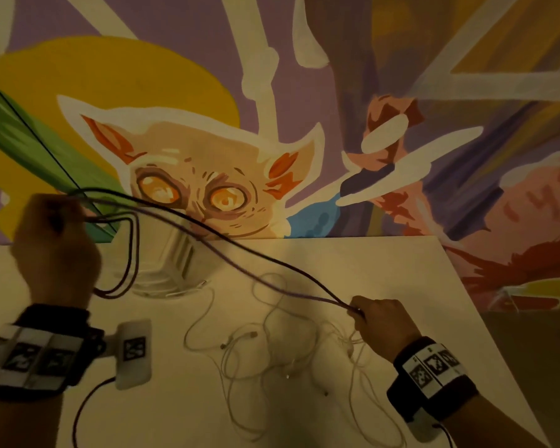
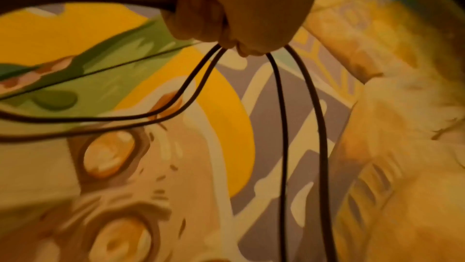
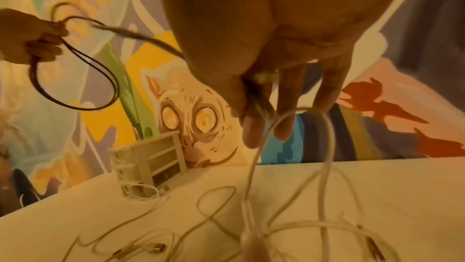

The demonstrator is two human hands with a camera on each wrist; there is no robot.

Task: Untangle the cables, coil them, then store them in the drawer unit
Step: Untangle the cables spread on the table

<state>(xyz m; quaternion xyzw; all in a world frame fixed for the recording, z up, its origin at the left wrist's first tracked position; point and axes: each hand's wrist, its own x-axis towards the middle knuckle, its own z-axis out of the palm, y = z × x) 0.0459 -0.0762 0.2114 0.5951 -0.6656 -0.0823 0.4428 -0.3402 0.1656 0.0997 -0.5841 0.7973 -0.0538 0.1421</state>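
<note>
- Head view: white table (image 1: 385,270), far edge against the mural wall (image 1: 401,76), right edge slanting to the lower right. Drawer unit (image 1: 162,263) at centre left. White cables (image 1: 272,344) tangled at lower centre. Left hand (image 1: 55,247), raised at left, grips the dark cable (image 1: 240,253) loops; right hand (image 1: 382,324) pinches its strands.
- Left wrist view: fingers (image 2: 201,17) curled round the dark cable (image 2: 281,127) at top centre.
- Right wrist view: thumb and fingers (image 3: 254,127) pinch the cable at centre; drawer unit (image 3: 148,165) at centre left, by the wall.

I see a dark cable (image 1: 188,218) with a matt, woven-looking sheath — the white cables (image 1: 272,344) look like smooth plastic. The drawer unit (image 3: 148,161) is clear glossy plastic on a smooth, matt desk (image 1: 369,270).
</note>
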